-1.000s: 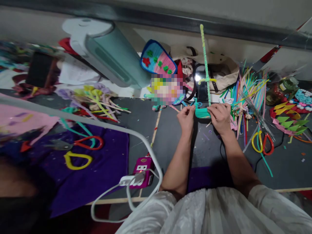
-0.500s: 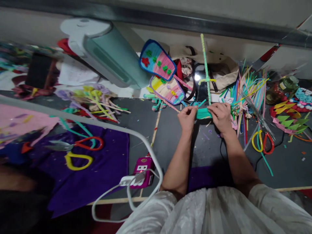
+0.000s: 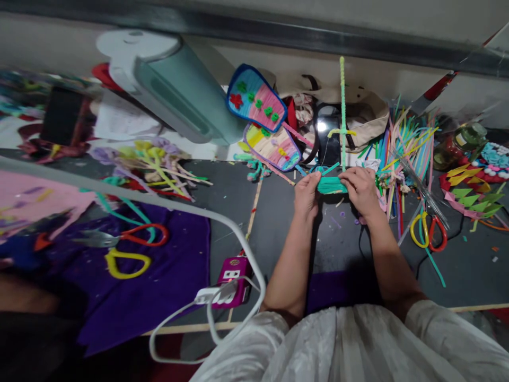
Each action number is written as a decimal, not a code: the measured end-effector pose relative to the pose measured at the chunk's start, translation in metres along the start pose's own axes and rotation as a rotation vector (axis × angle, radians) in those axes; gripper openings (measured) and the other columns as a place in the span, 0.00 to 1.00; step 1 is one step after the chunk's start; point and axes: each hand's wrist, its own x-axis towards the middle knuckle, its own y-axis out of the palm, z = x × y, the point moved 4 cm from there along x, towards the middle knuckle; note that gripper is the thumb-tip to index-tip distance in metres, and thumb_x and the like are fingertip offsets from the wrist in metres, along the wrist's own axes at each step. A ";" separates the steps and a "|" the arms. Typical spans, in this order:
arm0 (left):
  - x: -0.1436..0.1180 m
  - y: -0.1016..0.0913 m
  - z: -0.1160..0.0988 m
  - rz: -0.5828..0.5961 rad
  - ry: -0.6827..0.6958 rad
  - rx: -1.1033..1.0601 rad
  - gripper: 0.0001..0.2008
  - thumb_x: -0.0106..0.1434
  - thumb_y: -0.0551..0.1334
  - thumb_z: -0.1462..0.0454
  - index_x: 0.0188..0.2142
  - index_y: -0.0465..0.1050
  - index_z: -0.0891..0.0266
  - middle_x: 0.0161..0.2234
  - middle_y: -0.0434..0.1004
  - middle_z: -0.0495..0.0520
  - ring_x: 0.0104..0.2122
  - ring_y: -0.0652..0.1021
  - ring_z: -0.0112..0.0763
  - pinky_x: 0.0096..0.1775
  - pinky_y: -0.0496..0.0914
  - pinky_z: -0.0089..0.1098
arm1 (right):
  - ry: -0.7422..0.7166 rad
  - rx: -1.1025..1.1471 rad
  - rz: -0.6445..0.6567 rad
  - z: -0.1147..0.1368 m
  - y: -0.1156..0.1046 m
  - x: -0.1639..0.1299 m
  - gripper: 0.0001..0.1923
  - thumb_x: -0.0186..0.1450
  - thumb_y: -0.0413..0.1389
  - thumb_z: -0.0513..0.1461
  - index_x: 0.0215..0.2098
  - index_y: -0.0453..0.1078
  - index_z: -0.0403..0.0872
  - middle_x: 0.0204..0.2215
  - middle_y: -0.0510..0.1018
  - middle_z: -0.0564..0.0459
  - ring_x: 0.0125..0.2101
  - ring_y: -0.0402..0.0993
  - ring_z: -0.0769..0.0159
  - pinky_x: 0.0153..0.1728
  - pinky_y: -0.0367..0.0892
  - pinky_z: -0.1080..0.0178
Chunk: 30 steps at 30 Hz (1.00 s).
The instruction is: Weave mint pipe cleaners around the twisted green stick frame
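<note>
A teal piece made of pipe cleaners laid side by side (image 3: 331, 185) is stretched between my two hands above the dark tabletop. My left hand (image 3: 307, 193) pinches its left end between thumb and fingers. At the right end my right hand (image 3: 362, 192) is closed on the piece. Just above the right fingertips rises a long twisted green-and-yellow pipe-cleaner stem (image 3: 342, 95) with a yellow crosspiece; whether it joins the teal piece is hidden by the fingers. Behind the hands lie two colourful fan-shaped pipe-cleaner panels (image 3: 257, 98).
Loose pipe cleaners (image 3: 417, 138) and red-yellow scissors (image 3: 429, 231) lie to the right. Left are a purple power adapter (image 3: 234, 276) with white cables, more scissors (image 3: 127, 249) on purple cloth, and a green-grey appliance (image 3: 186, 90). A canvas bag (image 3: 369, 116) stands behind.
The stem's top has swung to the right, so it now stands nearly vertical in view. My left hand has shifted slightly right and its grip on the teal piece has changed a little.
</note>
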 end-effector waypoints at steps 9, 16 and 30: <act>0.003 -0.002 0.013 0.117 -0.260 -0.127 0.13 0.56 0.76 0.60 0.32 0.76 0.62 0.29 0.79 0.51 0.30 0.79 0.30 0.37 0.75 0.31 | 0.016 0.007 0.008 -0.004 0.002 -0.001 0.09 0.72 0.53 0.37 0.42 0.77 0.51 0.40 0.81 0.51 0.45 0.73 0.59 0.51 0.56 0.53; 0.000 0.002 0.019 0.158 -0.324 -0.145 0.12 0.58 0.74 0.58 0.34 0.77 0.62 0.33 0.80 0.53 0.33 0.80 0.33 0.39 0.77 0.35 | 0.016 -0.050 0.026 -0.007 0.006 -0.003 0.10 0.71 0.53 0.37 0.43 0.77 0.50 0.42 0.79 0.48 0.46 0.72 0.56 0.51 0.58 0.51; -0.011 0.013 0.012 0.179 -0.180 -0.003 0.23 0.43 0.80 0.53 0.30 0.77 0.65 0.25 0.76 0.48 0.23 0.74 0.23 0.28 0.68 0.25 | 0.035 -0.167 -0.209 0.019 0.003 -0.004 0.07 0.70 0.58 0.43 0.36 0.77 0.51 0.37 0.77 0.49 0.40 0.67 0.57 0.46 0.57 0.52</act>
